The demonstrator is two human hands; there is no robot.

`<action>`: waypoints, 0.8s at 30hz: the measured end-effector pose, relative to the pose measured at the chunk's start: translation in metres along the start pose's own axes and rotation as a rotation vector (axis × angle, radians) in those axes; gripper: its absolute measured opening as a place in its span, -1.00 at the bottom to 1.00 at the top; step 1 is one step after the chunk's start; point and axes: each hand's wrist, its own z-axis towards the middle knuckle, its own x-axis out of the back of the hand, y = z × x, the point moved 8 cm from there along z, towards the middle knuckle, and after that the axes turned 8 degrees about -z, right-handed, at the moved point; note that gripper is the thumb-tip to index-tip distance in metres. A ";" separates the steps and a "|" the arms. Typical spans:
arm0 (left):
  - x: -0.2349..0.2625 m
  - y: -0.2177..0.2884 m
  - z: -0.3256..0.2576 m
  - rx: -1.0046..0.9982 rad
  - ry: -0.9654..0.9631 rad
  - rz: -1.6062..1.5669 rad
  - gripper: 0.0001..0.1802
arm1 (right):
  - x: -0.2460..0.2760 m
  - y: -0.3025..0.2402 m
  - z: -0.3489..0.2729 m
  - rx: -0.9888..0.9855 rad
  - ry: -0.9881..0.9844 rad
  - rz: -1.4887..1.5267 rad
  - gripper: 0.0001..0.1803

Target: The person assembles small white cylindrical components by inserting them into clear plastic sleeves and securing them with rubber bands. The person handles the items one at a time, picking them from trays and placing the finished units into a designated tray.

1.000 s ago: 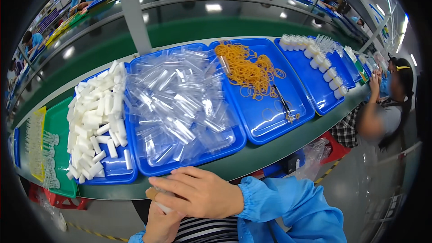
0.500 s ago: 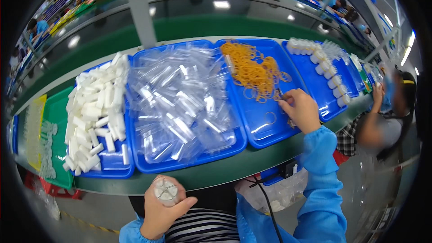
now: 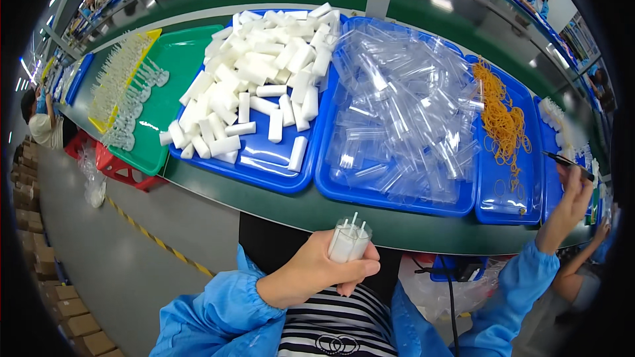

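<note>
My left hand (image 3: 324, 264) is closed round a bundle of clear plastic tubes (image 3: 349, 243) with white filling, in front of the table's near edge. A few thin white sticks poke up from the bundle's top. Off to the right, my raised right hand (image 3: 570, 198) pinches a thin dark pointed tool (image 3: 562, 160); whether it is tweezers or a pen I cannot make out. That hand is over the right-hand trays, just right of the blue tray (image 3: 493, 192) with orange rubber bands (image 3: 499, 116).
Clear plastic sleeves (image 3: 403, 119) fill one blue tray, white foam blocks (image 3: 258, 86) another. A green tray (image 3: 155, 109) holds clear stemmed parts beside a yellow rack (image 3: 99, 122). A red stool (image 3: 122, 168) stands below. Co-workers sit at both ends and across; cartons (image 3: 83, 324) line the left floor.
The view has swung left, so the trays appear further right. My right hand has lifted from the rubber bands with the dark tool. The bundle in my left hand now shows sticks at its top.
</note>
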 end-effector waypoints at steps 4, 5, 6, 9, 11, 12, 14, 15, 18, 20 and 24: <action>0.000 -0.007 -0.003 0.044 -0.033 0.091 -0.75 | -0.060 -0.097 -0.075 -0.107 -0.335 0.489 -0.79; -0.002 -0.007 -0.005 0.052 -0.044 0.123 -0.73 | -0.075 -0.123 -0.096 -0.042 -0.526 0.506 -0.83; -0.001 -0.008 -0.006 0.061 -0.038 0.143 -0.73 | -0.088 -0.138 -0.118 -0.089 -0.630 0.557 -0.83; 0.003 -0.009 -0.012 0.073 -0.020 0.192 -0.71 | -0.110 -0.153 -0.154 -0.184 -0.859 0.783 -0.77; 0.006 -0.014 -0.014 0.096 -0.051 0.185 -0.72 | -0.117 -0.157 -0.165 -0.213 -0.914 0.838 -0.74; 0.007 -0.016 -0.015 0.104 -0.067 0.182 -0.72 | -0.120 -0.159 -0.169 -0.215 -0.950 0.828 -0.74; 0.007 -0.016 -0.017 0.094 -0.088 0.175 -0.71 | -0.125 -0.161 -0.176 -0.212 -1.030 0.818 -0.73; 0.007 -0.016 -0.018 0.089 -0.099 0.172 -0.71 | -0.127 -0.160 -0.178 -0.207 -1.073 0.818 -0.73; 0.008 -0.015 -0.017 0.062 -0.097 0.178 -0.70 | -0.134 -0.158 -0.183 -0.182 -1.191 0.754 -0.72; 0.008 -0.016 -0.017 0.051 -0.100 0.172 -0.71 | -0.136 -0.158 -0.184 -0.206 -1.198 0.758 -0.75; 0.014 -0.027 -0.015 0.137 -0.101 0.123 -0.72 | -0.129 -0.169 -0.184 -0.097 -1.174 0.680 -0.88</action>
